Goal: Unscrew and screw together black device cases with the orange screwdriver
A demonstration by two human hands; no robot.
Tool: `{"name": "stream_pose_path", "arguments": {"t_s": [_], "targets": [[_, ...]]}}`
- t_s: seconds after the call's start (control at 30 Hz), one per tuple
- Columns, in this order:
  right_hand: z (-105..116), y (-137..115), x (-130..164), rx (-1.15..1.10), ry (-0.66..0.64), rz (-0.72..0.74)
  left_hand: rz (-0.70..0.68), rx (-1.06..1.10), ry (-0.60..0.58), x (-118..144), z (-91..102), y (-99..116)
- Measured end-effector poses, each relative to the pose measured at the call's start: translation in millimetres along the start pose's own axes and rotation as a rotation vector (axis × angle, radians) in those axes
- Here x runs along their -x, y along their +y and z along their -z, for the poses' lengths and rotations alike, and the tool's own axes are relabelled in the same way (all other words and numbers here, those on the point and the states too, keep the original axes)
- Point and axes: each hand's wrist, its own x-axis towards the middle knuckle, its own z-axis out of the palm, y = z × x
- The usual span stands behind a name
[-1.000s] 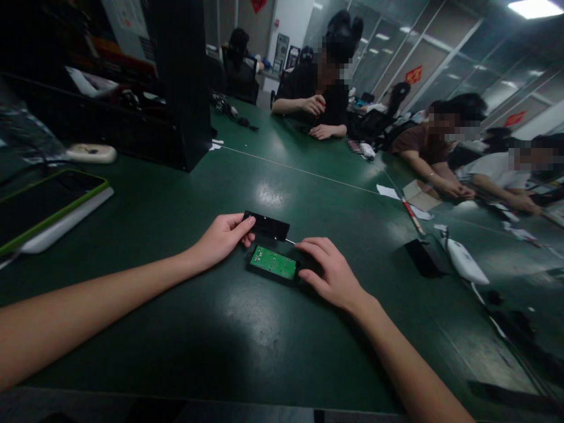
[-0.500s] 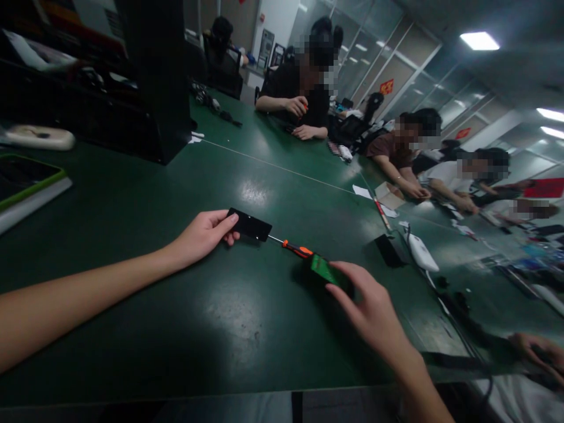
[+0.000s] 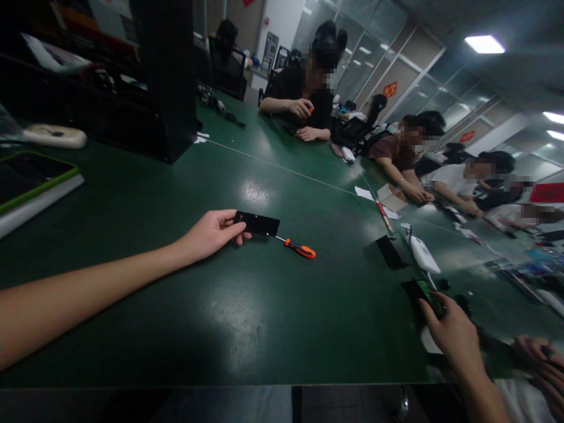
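Observation:
My left hand [image 3: 210,234] rests on the green table [image 3: 247,305] and pinches the near end of a flat black cover [image 3: 257,223]. An orange-handled screwdriver [image 3: 296,247] lies just right of the cover, its tip under the cover's edge. Far out to the right, my right hand [image 3: 453,335] grips a black case half with a green circuit board [image 3: 423,292] in it, held at the table's right edge.
A black block [image 3: 390,252] and a white device [image 3: 423,255] lie near my right hand. Several people sit along the far and right sides of the table; another person's hand [image 3: 540,355] is at bottom right. A green-edged tablet [image 3: 30,176] lies at left.
My right hand has carried the case half with the green board from beside the black cover far to the right. The screwdriver it covered now lies bare. My left hand has stayed put.

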Motion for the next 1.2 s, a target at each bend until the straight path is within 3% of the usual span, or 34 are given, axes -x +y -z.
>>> {"name": "stream_pose_path", "arguments": {"t_s": [0.1,0.2,0.33,0.47,0.53,0.63,0.73,0.83,0.9,0.97,1.03,1.13,1.2], "targets": [[-2,-25,-5,0.044,0.08,0.028,-0.006,0.005,-0.013,0,-0.1,0],[6,-86,-10,-0.129,0.096,0.151,-0.017,0.0,-0.051,2,0.4,-1],[23,-203,-11,-0.593,-0.165,0.355,-0.106,-0.137,-0.147,6,2.8,-1],[30,-304,-8,-0.836,-0.469,0.639,-0.299,-0.206,-0.249,8,3.8,-3],[26,-335,-5,-0.922,-0.563,0.689,-0.349,-0.191,-0.261,8,2.7,-5],[18,-354,-1,-1.039,-0.619,0.661,-0.369,-0.174,-0.244,7,0.1,-5],[15,-341,0,-1.012,-0.606,0.586,-0.31,-0.223,-0.252,7,-1.7,-2],[18,-296,-6,-0.855,-0.495,0.495,-0.207,-0.266,-0.229,7,-2.3,2],[21,-248,-13,-0.681,-0.314,0.411,-0.177,-0.28,-0.218,6,-2.2,3],[24,-190,-20,-0.403,-0.049,0.308,-0.182,-0.294,-0.22,6,-2.2,3],[25,-129,-25,-0.108,0.095,0.166,-0.201,-0.3,-0.223,5,-2.2,3],[21,-49,-24,0.07,0.068,-0.041,-0.218,-0.31,-0.227,5,-2.4,2],[15,-15,-18,0.065,0.013,-0.152,-0.225,-0.311,-0.228,5,-2.5,2]]}}
